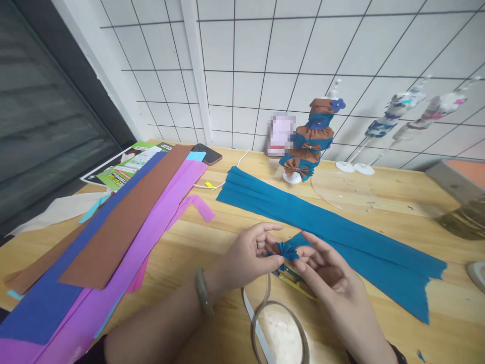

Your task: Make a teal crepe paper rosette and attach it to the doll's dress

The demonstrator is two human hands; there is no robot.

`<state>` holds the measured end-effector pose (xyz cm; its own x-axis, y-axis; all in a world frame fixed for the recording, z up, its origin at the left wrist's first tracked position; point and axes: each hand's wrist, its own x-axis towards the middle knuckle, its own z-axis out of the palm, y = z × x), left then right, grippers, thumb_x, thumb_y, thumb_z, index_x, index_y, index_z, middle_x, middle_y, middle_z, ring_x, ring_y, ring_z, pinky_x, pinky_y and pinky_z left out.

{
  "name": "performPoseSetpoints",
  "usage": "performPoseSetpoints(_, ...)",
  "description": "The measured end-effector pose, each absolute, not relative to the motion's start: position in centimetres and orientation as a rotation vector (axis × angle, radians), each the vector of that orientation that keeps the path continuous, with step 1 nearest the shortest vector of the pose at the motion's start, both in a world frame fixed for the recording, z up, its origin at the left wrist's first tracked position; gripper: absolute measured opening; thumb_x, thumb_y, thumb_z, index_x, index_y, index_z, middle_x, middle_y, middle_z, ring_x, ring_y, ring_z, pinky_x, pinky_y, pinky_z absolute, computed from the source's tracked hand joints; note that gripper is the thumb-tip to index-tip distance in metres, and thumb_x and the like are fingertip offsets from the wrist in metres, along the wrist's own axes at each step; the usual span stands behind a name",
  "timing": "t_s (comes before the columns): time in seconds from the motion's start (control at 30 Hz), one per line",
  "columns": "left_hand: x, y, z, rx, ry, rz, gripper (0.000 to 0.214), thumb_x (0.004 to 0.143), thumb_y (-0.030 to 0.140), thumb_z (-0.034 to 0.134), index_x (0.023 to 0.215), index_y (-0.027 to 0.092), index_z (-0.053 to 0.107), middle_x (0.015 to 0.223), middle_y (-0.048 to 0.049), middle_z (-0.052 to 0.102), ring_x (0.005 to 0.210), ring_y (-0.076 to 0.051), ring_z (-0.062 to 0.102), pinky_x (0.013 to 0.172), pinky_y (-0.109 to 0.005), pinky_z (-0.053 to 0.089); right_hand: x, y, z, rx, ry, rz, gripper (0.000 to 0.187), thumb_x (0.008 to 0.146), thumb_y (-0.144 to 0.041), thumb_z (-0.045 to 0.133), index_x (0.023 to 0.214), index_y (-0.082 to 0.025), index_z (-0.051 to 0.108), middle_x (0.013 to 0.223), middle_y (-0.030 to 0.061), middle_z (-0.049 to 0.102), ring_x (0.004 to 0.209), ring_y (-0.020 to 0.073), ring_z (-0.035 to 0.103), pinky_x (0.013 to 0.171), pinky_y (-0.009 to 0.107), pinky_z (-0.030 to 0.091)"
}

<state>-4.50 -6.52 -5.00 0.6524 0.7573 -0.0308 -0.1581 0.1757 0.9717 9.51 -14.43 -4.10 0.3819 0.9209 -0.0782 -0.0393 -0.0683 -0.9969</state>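
Note:
Between my two hands is a small pleated piece of teal crepe paper (287,251), gathered into a fan shape. My left hand (261,247) pinches its left side with thumb and fingers. On the other side, my right hand (329,273) grips the paper's right edge between thumb and fingers. Just behind them lies a long teal crepe paper strip (333,232), running from the upper middle to the right. Below my hands is a roll of double-sided tape (280,333) with a loose white tail. A yellow and dark object (295,283) lies partly hidden under my right hand.
Brown (132,217), blue and purple paper strips (162,222) are stacked at the left over printed sheets (121,169). A phone (207,154) lies behind them. A mini dress form in teal and brown paper (312,136) stands at the back, with two decorated forms (394,114) farther right.

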Motion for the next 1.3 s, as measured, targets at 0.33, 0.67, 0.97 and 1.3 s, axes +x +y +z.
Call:
performPoseSetpoints(0.33,-4.59,-6.28,-4.81,1.16,0.647,0.687,0.052,0.066,0.014,0.068,0.114,0.016,0.048,0.075,-0.0007,0.058,0.068,-0.01,0.055,0.064,-0.023,0.044,9.39,-14.34,-4.33,-1.39,-0.869,1.104,0.046,0.071,-0.033,0.068,0.113,-0.026,0.051,0.075,-0.0011,0.063,0.073,0.0134,0.06,0.07,0.023,0.05)
performPoseSetpoints(0.67,-4.49,-6.47,-5.11,1.187,0.632,0.69,0.05,0.067,0.012,0.066,0.114,0.016,0.048,0.079,-0.0011,0.058,0.073,-0.011,0.055,0.067,-0.024,0.044,9.81,-14.37,-4.08,-1.354,-0.817,1.132,0.045,0.07,-0.034,0.069,0.112,-0.029,0.054,0.094,0.0003,0.061,0.091,0.0145,0.058,0.078,0.022,0.049)
performPoseSetpoints(0.97,-4.59,-6.57,-4.84,1.183,0.569,0.654,0.051,0.067,0.012,0.066,0.114,0.014,0.047,0.079,-0.0015,0.057,0.074,-0.011,0.056,0.068,-0.024,0.044,9.55,-14.25,-4.31,-1.37,-0.774,1.217,0.047,0.072,-0.036,0.067,0.115,-0.025,0.049,0.079,-0.0011,0.06,0.078,0.0135,0.059,0.075,0.025,0.048)
performPoseSetpoints(1.3,-4.67,-6.27,-5.28,1.198,0.612,0.668,0.053,0.066,0.015,0.068,0.115,0.016,0.048,0.077,-0.0011,0.058,0.069,-0.01,0.055,0.065,-0.024,0.043,9.41,-14.21,-3.97,-1.401,-0.872,1.286,0.046,0.07,-0.036,0.068,0.111,-0.024,0.052,0.086,0.0021,0.062,0.09,0.0191,0.059,0.082,0.032,0.047)
